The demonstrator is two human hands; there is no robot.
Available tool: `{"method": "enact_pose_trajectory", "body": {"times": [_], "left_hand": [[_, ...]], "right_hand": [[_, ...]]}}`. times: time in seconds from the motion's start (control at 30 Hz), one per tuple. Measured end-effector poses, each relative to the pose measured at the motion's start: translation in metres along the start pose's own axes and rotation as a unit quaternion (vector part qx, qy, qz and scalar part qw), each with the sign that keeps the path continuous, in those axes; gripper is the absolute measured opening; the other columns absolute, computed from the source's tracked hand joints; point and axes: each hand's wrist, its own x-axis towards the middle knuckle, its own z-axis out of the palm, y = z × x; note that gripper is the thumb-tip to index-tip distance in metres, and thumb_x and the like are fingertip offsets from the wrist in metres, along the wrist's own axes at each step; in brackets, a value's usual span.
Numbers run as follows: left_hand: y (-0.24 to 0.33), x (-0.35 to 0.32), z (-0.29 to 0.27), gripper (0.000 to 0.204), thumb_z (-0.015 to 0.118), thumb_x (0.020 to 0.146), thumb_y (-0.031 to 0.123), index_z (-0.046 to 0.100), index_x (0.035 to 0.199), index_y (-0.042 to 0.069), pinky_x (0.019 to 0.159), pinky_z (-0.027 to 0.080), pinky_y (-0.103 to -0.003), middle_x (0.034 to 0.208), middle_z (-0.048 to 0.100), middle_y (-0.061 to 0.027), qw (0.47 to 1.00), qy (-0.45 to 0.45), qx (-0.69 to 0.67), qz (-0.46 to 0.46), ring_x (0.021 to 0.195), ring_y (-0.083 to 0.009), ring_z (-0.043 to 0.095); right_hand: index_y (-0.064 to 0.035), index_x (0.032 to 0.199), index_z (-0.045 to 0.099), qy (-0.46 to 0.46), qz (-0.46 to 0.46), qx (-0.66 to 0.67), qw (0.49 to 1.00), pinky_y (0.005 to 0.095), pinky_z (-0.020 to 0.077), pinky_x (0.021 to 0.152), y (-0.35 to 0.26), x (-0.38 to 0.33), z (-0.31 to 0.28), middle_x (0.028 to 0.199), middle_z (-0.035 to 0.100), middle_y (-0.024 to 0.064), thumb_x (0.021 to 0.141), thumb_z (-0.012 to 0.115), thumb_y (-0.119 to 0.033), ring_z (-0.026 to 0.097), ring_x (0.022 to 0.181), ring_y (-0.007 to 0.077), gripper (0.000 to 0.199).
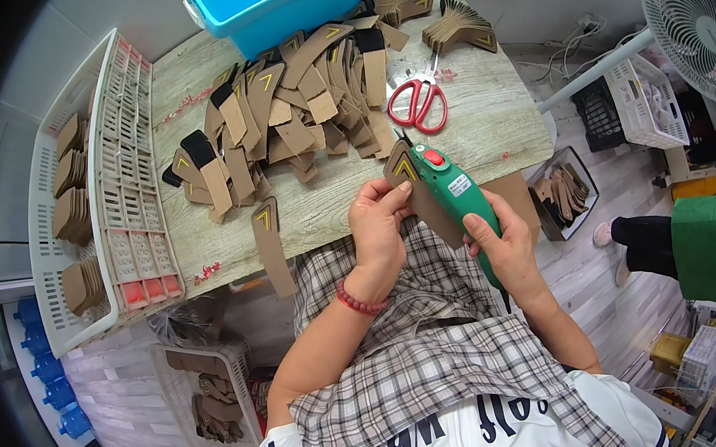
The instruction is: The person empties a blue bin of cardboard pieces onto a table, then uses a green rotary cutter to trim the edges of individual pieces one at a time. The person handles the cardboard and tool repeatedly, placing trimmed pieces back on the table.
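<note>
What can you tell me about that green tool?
The green tool has a slim body, apparently plastic, with a red switch near the front, a pale label and a dark, pointed tip. The right hand grips it toward its rear, tip forward, toward the table, body slanting beside the brown strip, contact unclear. I can't tell if it's running.

At the center of the frame, we see a pale wood-grain table (487, 118) heaped with a pile of brown pieces (277, 118). A blue bin (300, 7) stands at top center; at upper right of center, we find two fanned stacks (460, 28) and red-handled scissors (417, 105). One chevron-marked strip (269, 237) overhangs the near edge, left of center.
</note>
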Motion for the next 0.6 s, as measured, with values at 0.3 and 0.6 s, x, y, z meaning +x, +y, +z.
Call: {"method": "enact_pose_trajectory", "body": {"times": [0.3, 0.6], "left_hand": [[0.019, -0.006, -0.010, 0.010, 0.052, 0.094, 0.007, 0.054, 0.103, 0.002, 0.072, 0.056, -0.032, 0.092, 0.063, -0.0077, 0.999, -0.029, 0.031, 0.002, 0.076, -0.0173, 0.065], [0.014, -0.003, -0.011, 0.015, 0.052, 0.095, 0.008, 0.055, 0.109, 0.002, 0.075, 0.047, -0.022, 0.097, 0.062, -0.0020, 0.992, -0.007, 0.064, 0.108, 0.085, -0.0072, 0.056]], "right_hand": [[0.0005, 0.124, 0.055, -0.016, 0.005, 0.001, 1.000, 0.0205, 0.0456, 0.055, 0.002, -0.001, -0.003, 0.080, 0.059, 0.0010, 0.093, 0.064, -0.021, 0.051, 0.061, 0.0048, 0.039], [0.0007, 0.124, 0.056, -0.021, -0.007, 0.001, 1.000, 0.0209, 0.0458, 0.055, 0.000, -0.001, 0.000, 0.079, 0.058, 0.0007, 0.093, 0.064, -0.023, 0.052, 0.061, 0.0052, 0.040]]}}
